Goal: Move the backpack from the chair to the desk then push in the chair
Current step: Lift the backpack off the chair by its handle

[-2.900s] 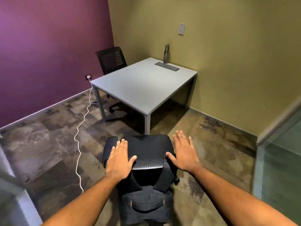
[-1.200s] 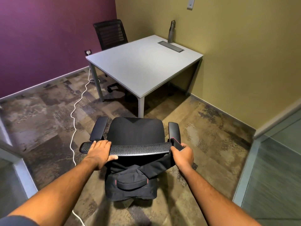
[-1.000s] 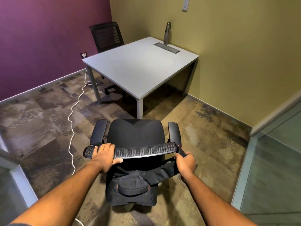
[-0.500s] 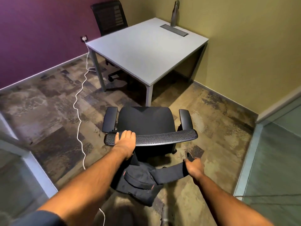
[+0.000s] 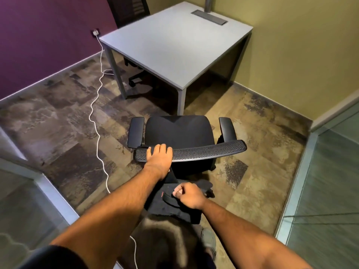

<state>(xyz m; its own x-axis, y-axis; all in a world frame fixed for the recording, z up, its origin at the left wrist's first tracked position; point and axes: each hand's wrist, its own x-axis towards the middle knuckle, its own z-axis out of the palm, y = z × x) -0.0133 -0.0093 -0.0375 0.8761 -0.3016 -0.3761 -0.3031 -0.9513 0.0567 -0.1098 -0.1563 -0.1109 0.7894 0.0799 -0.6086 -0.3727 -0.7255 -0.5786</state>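
Observation:
A black office chair [image 5: 179, 131] stands on the floor just short of the grey desk [image 5: 174, 43], its seat facing the desk. My left hand [image 5: 158, 159] lies over the left end of the chair's mesh back rim and over a strap there. A black backpack [image 5: 174, 208] hangs behind the chair back, close to my legs. My right hand [image 5: 189, 195] is closed on the backpack's top handle. The backpack's lower part is hidden by my arms.
A second black chair [image 5: 129, 10] stands at the desk's far left side. A white cable [image 5: 97, 121] runs from a wall socket across the floor on the left. A metal bottle [image 5: 208, 3] stands at the desk's back. Glass partitions flank me on both sides.
My right hand has moved left from the backpack's strap to its top handle and closed on it. The backpack has come off the chair back toward me. My view has tilted further down.

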